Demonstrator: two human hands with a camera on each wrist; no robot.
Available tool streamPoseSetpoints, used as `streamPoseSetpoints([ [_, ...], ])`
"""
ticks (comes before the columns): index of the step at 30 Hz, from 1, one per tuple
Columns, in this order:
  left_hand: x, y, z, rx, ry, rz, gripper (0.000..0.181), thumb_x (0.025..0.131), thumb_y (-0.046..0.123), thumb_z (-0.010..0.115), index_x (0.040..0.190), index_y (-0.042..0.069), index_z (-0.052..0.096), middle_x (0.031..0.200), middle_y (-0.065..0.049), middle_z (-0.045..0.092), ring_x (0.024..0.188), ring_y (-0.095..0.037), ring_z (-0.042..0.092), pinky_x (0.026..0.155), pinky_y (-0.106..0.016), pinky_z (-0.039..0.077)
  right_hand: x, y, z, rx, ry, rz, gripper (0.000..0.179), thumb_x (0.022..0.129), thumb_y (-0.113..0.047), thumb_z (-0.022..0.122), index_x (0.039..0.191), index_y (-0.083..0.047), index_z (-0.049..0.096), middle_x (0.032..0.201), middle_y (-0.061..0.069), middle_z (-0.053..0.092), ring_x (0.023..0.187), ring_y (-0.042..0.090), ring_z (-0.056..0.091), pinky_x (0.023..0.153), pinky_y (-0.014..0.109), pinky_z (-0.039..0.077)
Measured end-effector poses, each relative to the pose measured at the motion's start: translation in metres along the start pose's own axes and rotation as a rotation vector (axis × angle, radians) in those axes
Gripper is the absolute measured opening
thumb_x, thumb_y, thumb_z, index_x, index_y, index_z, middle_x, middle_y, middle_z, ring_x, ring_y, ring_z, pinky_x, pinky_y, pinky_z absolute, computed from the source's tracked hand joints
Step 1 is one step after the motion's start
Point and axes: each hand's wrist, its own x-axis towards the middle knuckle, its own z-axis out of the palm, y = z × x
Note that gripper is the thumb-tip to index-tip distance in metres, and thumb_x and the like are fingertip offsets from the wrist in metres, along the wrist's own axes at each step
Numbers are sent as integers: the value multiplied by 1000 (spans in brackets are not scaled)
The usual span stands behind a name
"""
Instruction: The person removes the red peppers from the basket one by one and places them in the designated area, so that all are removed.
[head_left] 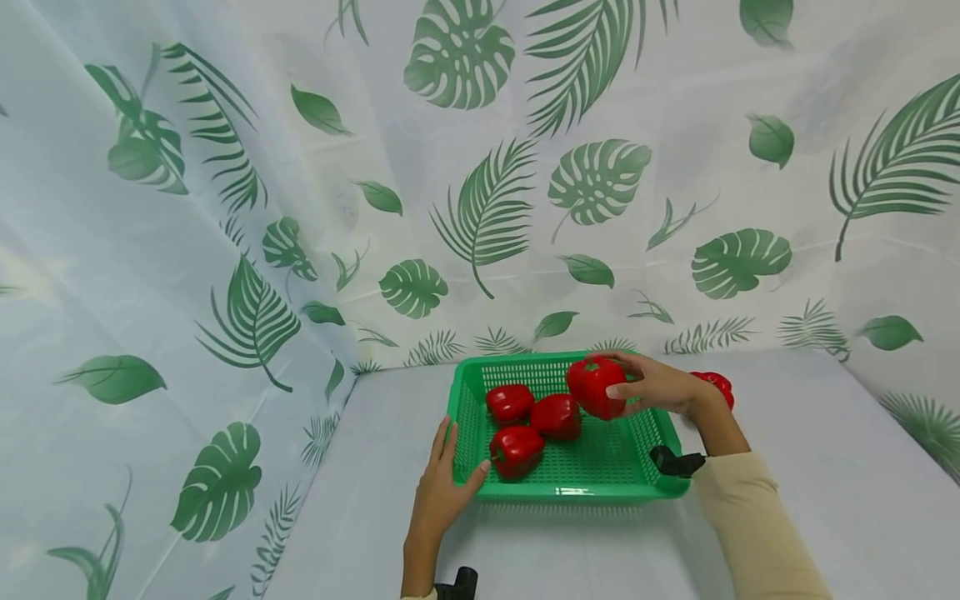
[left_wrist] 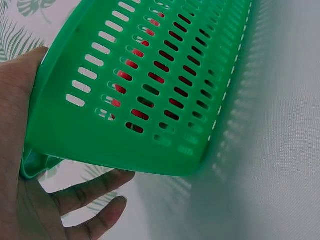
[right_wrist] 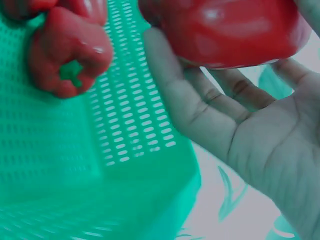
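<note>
In the head view, a red bell pepper [head_left: 595,387] is held in my right hand [head_left: 656,385] over the right back part of a green basket [head_left: 585,490]. Thumb and fingers wrap its sides, and in the right wrist view this pepper [right_wrist: 230,32] sits up against the fingertips. My left hand [head_left: 442,492] grips the basket's front left corner, thumb over the rim and the other fingers along the outside. Inside the basket lie three more red bell peppers: one at the back [head_left: 510,403], one in the middle [head_left: 556,417] and one in front [head_left: 517,452].
Beyond the basket's right side, another red pepper [head_left: 716,385] rests on the white table [head_left: 795,450], partly hidden by my right wrist. A leaf-printed white sheet [head_left: 510,233] hangs behind and to the left of the table.
</note>
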Motion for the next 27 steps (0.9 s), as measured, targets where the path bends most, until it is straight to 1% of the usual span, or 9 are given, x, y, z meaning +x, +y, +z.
streamPoseSetpoints([
  [3,0,0,0,0,0,-4,83,90,56,60,154,12,30,164,0,19,133,-34,49,85,-56,53,-8,-2,-6,37,27,-66,69,96,-11,60,153,-22,24,148,17,34,124,32,49,91,57,52],
  [6,0,0,0,-1,1,-2,83,90,54,60,154,12,30,164,0,19,131,-35,50,85,-56,53,-15,-3,-12,62,68,-130,67,99,-10,56,154,-24,21,146,11,36,123,29,50,93,56,51],
  [10,0,0,0,-3,3,1,82,91,53,60,154,11,30,164,-2,19,129,-35,52,84,-56,54,-23,-3,-18,117,109,-214,63,101,-10,50,154,-23,20,140,1,44,121,22,53,93,50,53],
  [12,0,1,-1,-6,3,-2,82,90,54,60,154,11,30,164,-1,19,129,-34,53,84,-55,54,-26,-4,-20,165,117,-254,60,102,-9,47,154,-23,20,139,-2,44,121,19,52,92,46,54],
  [14,0,2,-2,-10,4,-6,83,90,56,59,154,11,31,164,-1,19,127,-34,54,84,-55,54,-30,-4,-22,199,142,-279,58,102,-9,47,152,-24,21,138,-3,43,121,17,51,91,43,55],
  [16,0,2,-2,-11,3,-9,83,90,56,59,154,12,30,164,0,19,126,-34,55,84,-55,54,-33,-4,-23,227,183,-294,56,102,-9,46,149,-25,21,138,-3,41,121,16,49,89,40,56],
  [18,0,2,-2,-12,3,-10,83,90,57,59,154,12,31,164,0,19,124,-34,57,84,-55,54,-38,-4,-25,224,236,-298,57,101,-8,47,147,-28,20,137,-5,40,120,14,48,88,38,56],
  [24,0,2,-2,-15,-3,-12,82,90,53,61,154,12,30,164,-1,20,124,-35,57,83,-55,54,-56,3,-37,245,364,-322,62,100,-1,47,149,-29,22,135,-7,41,117,11,49,83,32,58],
  [27,-1,3,-2,-16,-1,-14,81,91,51,62,154,12,30,164,-1,20,124,-35,56,82,-55,55,-67,6,-45,260,455,-305,65,99,-2,50,150,-32,23,134,-10,41,116,9,48,81,28,58],
])
